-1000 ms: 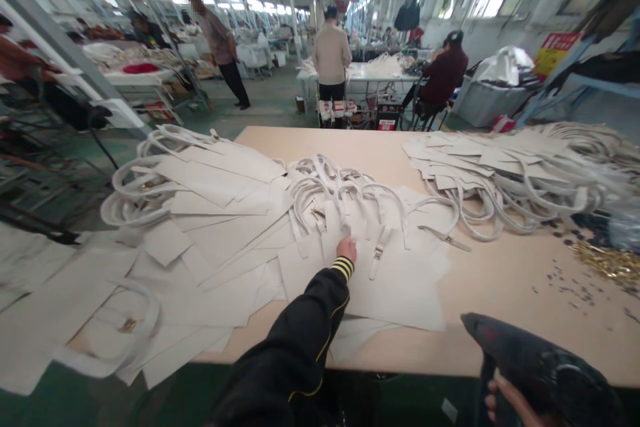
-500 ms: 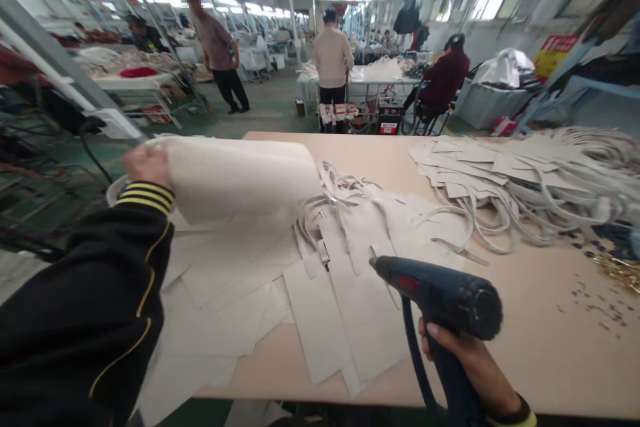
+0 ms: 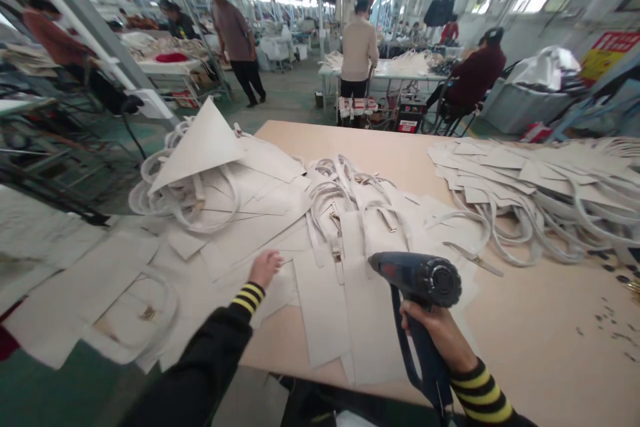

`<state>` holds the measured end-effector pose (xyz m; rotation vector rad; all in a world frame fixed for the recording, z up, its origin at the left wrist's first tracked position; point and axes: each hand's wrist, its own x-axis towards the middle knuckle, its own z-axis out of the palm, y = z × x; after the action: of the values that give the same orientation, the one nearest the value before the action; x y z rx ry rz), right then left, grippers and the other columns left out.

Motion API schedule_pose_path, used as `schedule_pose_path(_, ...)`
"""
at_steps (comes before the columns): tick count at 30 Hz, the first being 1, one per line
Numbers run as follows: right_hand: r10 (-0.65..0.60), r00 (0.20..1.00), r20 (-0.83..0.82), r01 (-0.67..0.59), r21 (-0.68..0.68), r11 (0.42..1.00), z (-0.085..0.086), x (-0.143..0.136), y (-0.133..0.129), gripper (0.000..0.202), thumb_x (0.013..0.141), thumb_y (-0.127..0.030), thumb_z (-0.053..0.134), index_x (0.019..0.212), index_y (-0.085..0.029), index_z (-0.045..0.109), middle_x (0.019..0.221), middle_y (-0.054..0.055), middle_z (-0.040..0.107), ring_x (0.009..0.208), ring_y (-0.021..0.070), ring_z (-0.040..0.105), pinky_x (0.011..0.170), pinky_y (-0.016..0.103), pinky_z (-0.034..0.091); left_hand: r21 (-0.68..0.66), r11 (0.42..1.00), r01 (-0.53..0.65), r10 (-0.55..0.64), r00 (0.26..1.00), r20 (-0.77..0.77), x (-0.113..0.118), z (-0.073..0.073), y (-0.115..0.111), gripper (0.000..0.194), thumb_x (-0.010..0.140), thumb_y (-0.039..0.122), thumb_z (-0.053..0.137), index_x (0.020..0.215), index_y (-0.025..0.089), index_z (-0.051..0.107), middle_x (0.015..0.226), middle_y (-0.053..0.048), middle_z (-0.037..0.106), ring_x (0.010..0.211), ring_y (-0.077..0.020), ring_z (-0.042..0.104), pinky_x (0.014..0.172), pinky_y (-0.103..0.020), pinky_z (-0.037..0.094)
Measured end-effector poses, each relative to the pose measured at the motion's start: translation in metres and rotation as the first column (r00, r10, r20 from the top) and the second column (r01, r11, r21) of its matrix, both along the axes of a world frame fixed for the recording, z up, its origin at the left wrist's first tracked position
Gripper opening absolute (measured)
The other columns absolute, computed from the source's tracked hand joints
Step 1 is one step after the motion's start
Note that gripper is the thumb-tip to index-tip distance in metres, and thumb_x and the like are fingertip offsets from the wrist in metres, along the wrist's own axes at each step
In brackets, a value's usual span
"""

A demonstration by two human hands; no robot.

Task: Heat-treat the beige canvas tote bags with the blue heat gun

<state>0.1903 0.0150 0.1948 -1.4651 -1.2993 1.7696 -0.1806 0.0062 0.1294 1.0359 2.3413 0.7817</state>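
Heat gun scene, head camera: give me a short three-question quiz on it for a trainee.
1. True or false: the right hand grips the heat gun by its handle.
2. What does the left hand rest on?
A. a pale cut panel near the table's front edge
B. the strap pile at far right
C. the bare table
3. Fill in: the heat gun's barrel points toward the camera's ____ side.

Key:
1. True.
2. A. The hand lies on the flat pale pieces; the strap pile is far from it and the bare table lies right of the gun.
3. Left.
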Motion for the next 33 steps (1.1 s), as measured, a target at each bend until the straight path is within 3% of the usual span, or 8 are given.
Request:
schedule_pose_path(3,-0.128,0.992,0.005,0.128,0.04,0.991,-0.003,0.026,0.006,0.036,0.07,-0.046,0.064,0.073,-0.011,0.058,0.06,0.007,0.06,0.055,0.0178,0.055,0.055,0.03,0.046,-0.082,0.965,0.248,-0.221,0.943,0.248,0.092,-0.058,-0.014,0.016,0.079,0.018,0.042,0.087,0.012,0.054,0.078,-0.004,0.065,0.067,-0.0119,0.061,0.06,-0.022,0.049)
schedule_pose_path(7,-0.184,0.979,-0.092,0.189,0.043,0.981,-0.002,0.05,0.016,0.035,0.069,-0.045,0.066,0.072,-0.011,0.058,0.058,0.006,0.059,0.053,0.0174,0.054,0.053,0.029,0.046,-0.171,0.927,0.332,-0.315,0.941,0.12,0.162,-0.094,-0.015,0.021,0.079,0.021,0.046,0.098,0.011,0.049,0.086,-0.008,0.062,0.083,-0.0146,0.059,0.08,-0.027,0.044)
schedule_pose_path(17,-0.183,0.982,-0.037,0.183,-0.008,0.983,-0.003,0.085,-0.027,0.038,0.07,-0.047,0.066,0.073,-0.011,0.058,0.06,0.008,0.06,0.055,0.0179,0.056,0.055,0.03,0.048,-0.235,0.943,0.235,-0.204,0.968,0.147,0.173,-0.092,0.001,0.021,0.078,0.02,0.05,0.095,0.009,0.05,0.081,-0.006,0.059,0.079,-0.0157,0.055,0.078,-0.027,0.043)
schedule_pose_path(21,-0.268,0.953,-0.14,0.272,0.013,0.962,-0.004,0.093,-0.033,0.035,0.073,-0.045,0.064,0.078,-0.011,0.059,0.064,0.007,0.061,0.057,0.0175,0.056,0.056,0.029,0.048,-0.043,0.971,0.236,-0.239,0.935,-0.262,0.192,-0.077,0.004,0.034,0.078,0.015,0.045,0.112,0.009,0.048,0.111,-0.016,0.052,0.106,-0.0227,0.047,0.091,-0.037,0.039)
schedule_pose_path(23,-0.354,0.926,-0.131,0.363,0.052,0.93,-0.002,0.095,-0.031,0.036,0.072,-0.045,0.066,0.078,-0.011,0.059,0.064,0.008,0.061,0.058,0.0174,0.056,0.057,0.029,0.048,0.031,0.871,0.491,-0.425,0.782,-0.456,0.219,-0.071,0.009,0.039,0.08,0.014,0.041,0.119,0.015,0.047,0.126,-0.015,0.043,0.116,-0.0246,0.039,0.097,-0.042,0.034)
schedule_pose_path(25,-0.41,0.901,-0.144,0.423,0.072,0.903,0.002,0.098,-0.028,0.037,0.07,-0.045,0.068,0.08,-0.011,0.059,0.065,0.007,0.061,0.058,0.0174,0.056,0.057,0.029,0.048,-0.053,0.64,0.767,-0.689,0.542,-0.481,0.253,-0.072,0.016,0.038,0.081,0.019,0.043,0.118,0.022,0.049,0.132,-0.012,0.039,0.12,-0.0266,0.036,0.098,-0.046,0.033)
schedule_pose_path(28,-0.402,0.898,-0.181,0.418,0.058,0.907,0.005,0.107,-0.024,0.039,0.068,-0.045,0.069,0.084,-0.011,0.059,0.068,0.007,0.062,0.058,0.0175,0.056,0.056,0.029,0.048,-0.229,0.409,0.883,-0.873,0.305,-0.38,0.287,-0.084,0.025,0.04,0.076,0.037,0.055,0.114,0.026,0.053,0.138,-0.011,0.032,0.124,-0.034,0.03,0.095,-0.057,0.03)
schedule_pose_path(33,-0.235,0.963,-0.133,0.242,0.042,0.969,-0.004,0.109,-0.023,0.036,0.072,-0.045,0.065,0.076,-0.01,0.06,0.061,0.007,0.06,0.057,0.0172,0.056,0.055,0.028,0.048,-0.341,0.632,0.695,-0.761,0.476,-0.441,0.241,-0.103,0.016,0.042,0.081,0.028,0.046,0.122,0.021,0.047,0.138,-0.013,0.033,0.124,-0.0337,0.031,0.096,-0.053,0.032)
